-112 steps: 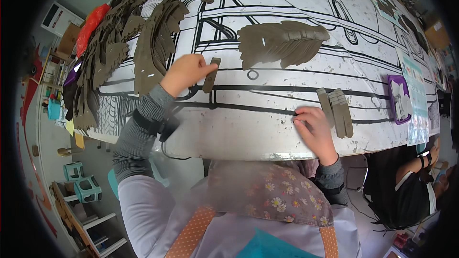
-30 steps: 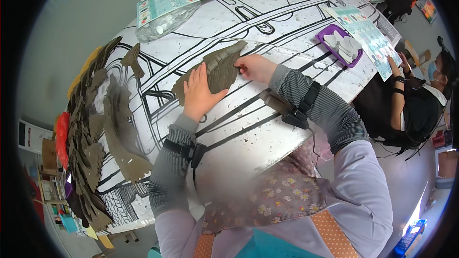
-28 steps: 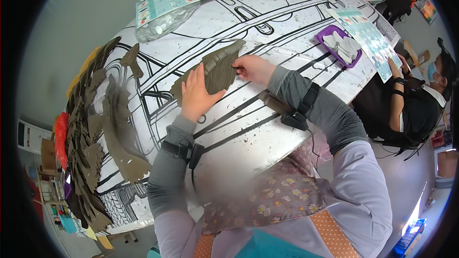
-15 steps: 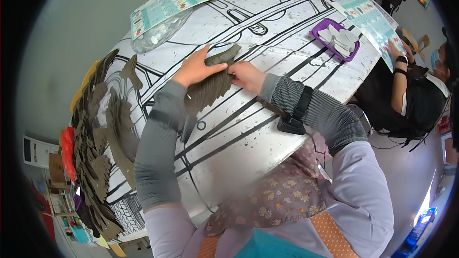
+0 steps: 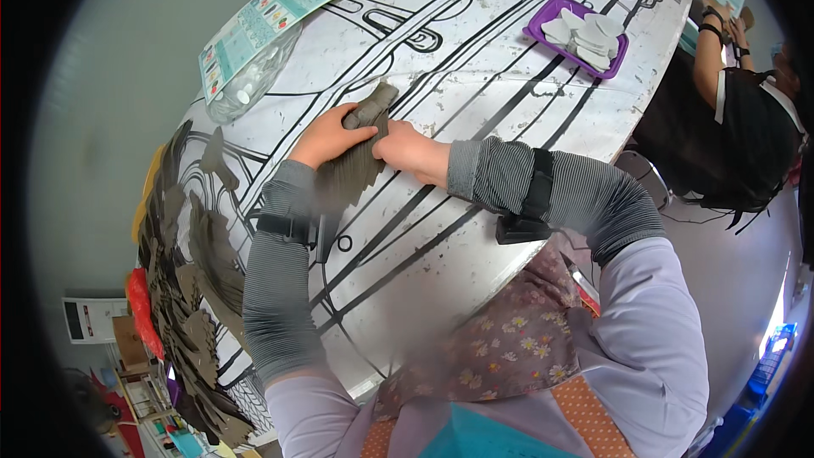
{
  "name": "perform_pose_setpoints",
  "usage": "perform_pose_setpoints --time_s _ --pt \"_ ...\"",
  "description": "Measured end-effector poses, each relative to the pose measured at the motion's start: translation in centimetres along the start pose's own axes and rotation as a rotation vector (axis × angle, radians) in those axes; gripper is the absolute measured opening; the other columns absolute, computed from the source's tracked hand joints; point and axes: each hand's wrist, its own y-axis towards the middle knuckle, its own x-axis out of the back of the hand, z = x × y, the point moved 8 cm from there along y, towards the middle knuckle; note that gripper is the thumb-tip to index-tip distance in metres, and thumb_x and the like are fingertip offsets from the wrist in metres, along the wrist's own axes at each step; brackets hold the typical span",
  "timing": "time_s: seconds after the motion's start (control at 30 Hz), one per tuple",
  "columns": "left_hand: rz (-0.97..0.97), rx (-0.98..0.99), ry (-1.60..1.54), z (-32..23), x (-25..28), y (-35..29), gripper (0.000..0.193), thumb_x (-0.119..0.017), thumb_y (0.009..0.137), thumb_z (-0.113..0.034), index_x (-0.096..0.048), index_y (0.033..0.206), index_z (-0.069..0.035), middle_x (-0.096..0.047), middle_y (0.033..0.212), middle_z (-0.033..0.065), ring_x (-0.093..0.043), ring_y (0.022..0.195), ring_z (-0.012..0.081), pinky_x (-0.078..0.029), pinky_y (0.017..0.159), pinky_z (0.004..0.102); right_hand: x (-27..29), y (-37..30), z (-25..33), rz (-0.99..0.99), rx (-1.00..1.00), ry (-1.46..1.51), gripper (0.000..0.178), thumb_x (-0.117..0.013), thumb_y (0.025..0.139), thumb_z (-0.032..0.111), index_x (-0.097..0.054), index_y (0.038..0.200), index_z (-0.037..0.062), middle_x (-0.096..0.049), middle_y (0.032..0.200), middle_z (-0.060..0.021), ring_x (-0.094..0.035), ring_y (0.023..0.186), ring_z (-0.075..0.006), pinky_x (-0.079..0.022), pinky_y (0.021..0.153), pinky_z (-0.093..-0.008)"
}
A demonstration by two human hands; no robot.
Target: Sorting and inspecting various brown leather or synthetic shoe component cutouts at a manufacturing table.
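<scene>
A grey-brown jagged-edged cut-out piece lies on the white table, which is painted with thick black outlines. My left hand rests on the piece's upper left part, fingers closed over its top end. My right hand presses its right edge, fingers bent onto it. Both forearms wear striped grey sleeves; a black band sits on each.
Many more grey-brown cut-outs overlap along the table's left edge. A clear bag with a printed card lies at upper left. A purple tray of pale pieces stands at upper right. Another person in black sits at the right.
Both hands have carried the jagged piece from the table's near side to a spot farther up and now hold it flat against the surface. The view has tilted left.
</scene>
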Motion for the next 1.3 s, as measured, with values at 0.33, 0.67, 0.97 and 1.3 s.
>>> perform_pose_setpoints --time_s 0.33,0.67,0.97,1.3 --pt "-0.014 0.087 0.063 2.2 -0.1 -1.8 0.086 -0.081 0.079 -0.047 -0.056 0.142 0.004 -0.069 0.125 0.025 -0.069 0.113 0.0339 -0.053 0.096 0.0385 -2.1 -1.1 2.0 0.189 0.124 -0.564 0.051 -0.059 0.088 0.01 -0.047 0.135 -0.0082 -0.036 0.144 -0.023 -0.046 0.134 -0.0386 -0.04 0.111 -0.045" --pt "0.003 0.009 0.08 1.7 -0.7 0.9 0.12 -0.084 0.069 -0.053 -0.029 0.158 0.006 -0.045 0.155 0.0286 -0.051 0.14 0.0353 -0.041 0.115 0.0374 -1.8 -1.9 2.4 0.078 0.058 -0.201 0.078 -0.047 0.088 -0.001 -0.018 0.161 -0.007 -0.045 0.153 -0.0294 -0.048 0.14 -0.0349 -0.041 0.113 -0.0359" --pt "-0.037 -0.032 0.067 3.2 -0.4 0.9 0.12 -0.088 0.067 -0.047 -0.03 0.159 0.003 -0.047 0.153 0.0276 -0.051 0.139 0.0356 -0.041 0.115 0.038 -2.5 -1.0 2.0 0.078 0.163 -0.514 0.056 -0.053 0.09 0.013 -0.041 0.141 -0.0066 -0.048 0.142 -0.0313 -0.056 0.125 -0.0448 -0.05 0.101 -0.0461" --pt "-0.023 0.02 0.016 3.3 -0.3 1.2 0.126 -0.091 0.06 -0.043 -0.03 0.159 0.002 -0.049 0.151 0.0279 -0.053 0.137 0.0364 -0.043 0.113 0.0389 -0.5 -0.6 1.6 -0.031 0.081 -0.009 0.066 -0.053 0.092 0.007 -0.034 0.153 -0.0083 -0.059 0.134 -0.0277 -0.06 0.125 -0.0369 -0.05 0.101 -0.0405"
